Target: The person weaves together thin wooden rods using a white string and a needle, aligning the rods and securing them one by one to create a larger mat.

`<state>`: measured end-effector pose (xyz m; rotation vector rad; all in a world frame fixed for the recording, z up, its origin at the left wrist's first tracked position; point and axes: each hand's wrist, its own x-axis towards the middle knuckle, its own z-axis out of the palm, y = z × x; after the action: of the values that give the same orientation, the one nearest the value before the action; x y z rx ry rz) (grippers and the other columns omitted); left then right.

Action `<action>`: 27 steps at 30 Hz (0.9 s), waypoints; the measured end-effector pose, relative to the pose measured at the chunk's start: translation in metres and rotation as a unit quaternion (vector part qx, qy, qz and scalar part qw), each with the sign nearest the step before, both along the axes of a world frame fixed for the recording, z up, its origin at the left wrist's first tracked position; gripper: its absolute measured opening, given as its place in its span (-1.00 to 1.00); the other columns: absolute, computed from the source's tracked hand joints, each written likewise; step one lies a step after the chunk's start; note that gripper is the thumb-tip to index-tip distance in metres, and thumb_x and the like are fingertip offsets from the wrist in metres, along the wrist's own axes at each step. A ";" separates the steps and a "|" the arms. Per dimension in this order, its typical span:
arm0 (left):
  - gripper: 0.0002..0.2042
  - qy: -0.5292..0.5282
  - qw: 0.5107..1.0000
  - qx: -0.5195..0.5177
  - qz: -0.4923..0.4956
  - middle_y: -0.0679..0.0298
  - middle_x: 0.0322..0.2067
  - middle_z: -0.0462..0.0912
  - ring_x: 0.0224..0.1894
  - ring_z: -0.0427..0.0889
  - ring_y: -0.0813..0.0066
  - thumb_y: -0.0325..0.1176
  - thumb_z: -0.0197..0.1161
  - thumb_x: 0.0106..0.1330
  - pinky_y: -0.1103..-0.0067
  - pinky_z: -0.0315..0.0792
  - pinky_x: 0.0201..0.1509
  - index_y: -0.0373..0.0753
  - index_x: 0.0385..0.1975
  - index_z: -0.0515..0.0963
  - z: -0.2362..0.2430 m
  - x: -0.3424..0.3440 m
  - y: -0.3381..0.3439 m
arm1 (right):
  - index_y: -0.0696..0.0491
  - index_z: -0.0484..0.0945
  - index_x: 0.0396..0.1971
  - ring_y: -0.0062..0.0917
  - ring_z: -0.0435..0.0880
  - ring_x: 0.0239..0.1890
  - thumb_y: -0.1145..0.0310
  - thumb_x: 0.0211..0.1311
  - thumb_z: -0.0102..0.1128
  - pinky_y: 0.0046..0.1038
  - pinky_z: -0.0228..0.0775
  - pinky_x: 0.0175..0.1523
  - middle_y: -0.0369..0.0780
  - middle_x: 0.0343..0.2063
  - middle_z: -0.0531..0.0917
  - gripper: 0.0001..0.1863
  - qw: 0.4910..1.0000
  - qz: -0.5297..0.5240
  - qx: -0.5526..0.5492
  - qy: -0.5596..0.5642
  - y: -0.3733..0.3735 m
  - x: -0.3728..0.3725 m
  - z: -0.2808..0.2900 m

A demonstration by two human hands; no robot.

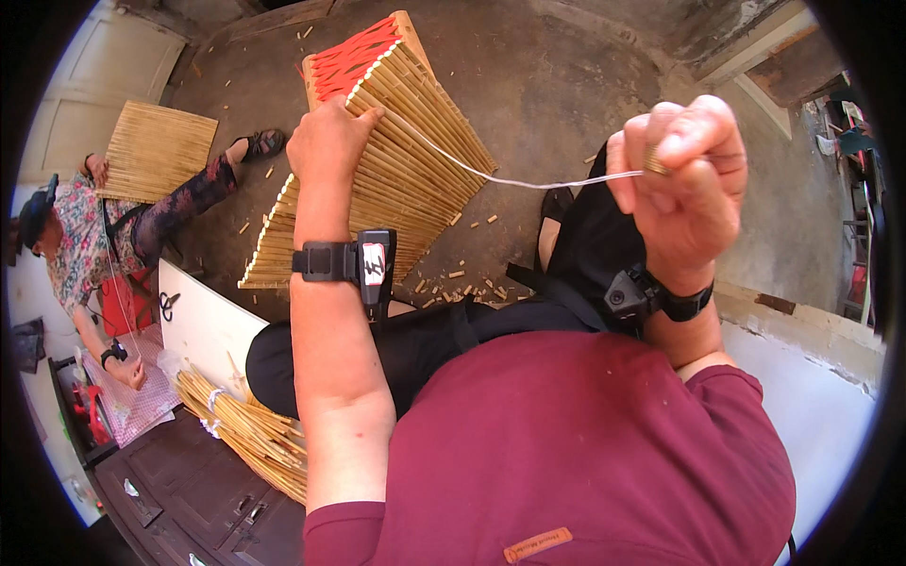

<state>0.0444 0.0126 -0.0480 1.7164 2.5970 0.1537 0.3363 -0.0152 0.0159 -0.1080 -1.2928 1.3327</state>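
Note:
A mat of thin bamboo sticks (pixel 420 156) lies spread in front of me, its far end fixed to a wooden bar. Red cord (pixel 354 57) zigzags in a lattice across that end. My left hand (pixel 330 141) is closed on the mat's edge beside the lattice, thumb on the sticks. From there a white cord (pixel 528 183) runs slack to the right. Raised at the right, my right hand (pixel 684 179) pinches its other end. Something small, ribbed and brass-coloured (pixel 654 159) shows between those fingers. The left fingers' undersides are hidden.
A bundle of bamboo strips (pixel 241 424) rests on dark cabinetry (pixel 189 481) at lower left. Scissors (pixel 168 305) lie on a white board (pixel 203 330). Offcuts (pixel 491 288) litter the floor. At left a seated co-worker (pixel 85 231) holds another mat (pixel 160 151) and a thread.

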 end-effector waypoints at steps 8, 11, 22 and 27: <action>-0.54 0.006 1.000 0.004 -0.003 0.10 -0.38 0.68 -0.23 0.66 0.10 0.13 0.28 0.07 0.29 0.50 -0.18 -0.12 -0.21 0.61 -0.001 0.012 0.004 | 0.06 0.48 -0.32 -0.78 0.12 -0.72 0.28 0.34 0.06 -0.70 0.14 -0.62 -0.43 -0.70 0.24 -0.84 0.995 0.047 -0.027 0.087 0.034 0.022 0.004; -0.63 -0.027 0.999 -0.011 -0.035 0.07 -0.34 0.67 -0.20 0.64 0.08 -0.05 0.29 0.14 0.29 0.47 -0.16 -0.18 -0.17 0.56 -0.004 0.002 0.000 | 0.10 0.53 -0.39 -0.79 0.22 -0.71 0.39 0.30 0.06 -0.71 0.20 -0.58 -0.43 -0.66 0.38 -0.87 0.993 -0.062 -0.080 -0.057 0.036 0.006 -0.006; -0.73 -0.053 0.992 0.038 -0.111 0.00 -0.38 0.65 -0.25 0.62 0.02 -0.34 0.31 0.13 0.30 0.46 -0.17 -0.23 -0.18 0.51 -0.004 0.010 -0.016 | 0.13 0.59 -0.41 -0.80 0.37 -0.63 0.41 0.18 0.17 -0.62 0.24 -0.51 -0.41 -0.69 0.51 -0.89 0.943 -0.012 -0.239 -0.232 0.033 -0.069 -0.100; -0.79 -0.033 0.994 0.072 -0.078 0.04 -0.49 0.64 -0.33 0.61 -0.03 -0.29 0.31 0.11 0.20 0.43 -0.25 -0.15 -0.27 0.52 -0.003 0.030 -0.027 | 0.13 0.60 -0.28 -0.58 0.52 -0.58 0.40 0.10 0.15 -0.50 0.38 -0.41 -0.21 -0.62 0.59 -0.81 0.924 -0.071 -0.127 -0.354 0.031 -0.079 -0.121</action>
<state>0.0743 -0.0140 -0.0507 1.9164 2.4489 0.3959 0.2578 0.0157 -0.1054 -0.9190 -1.6531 1.3794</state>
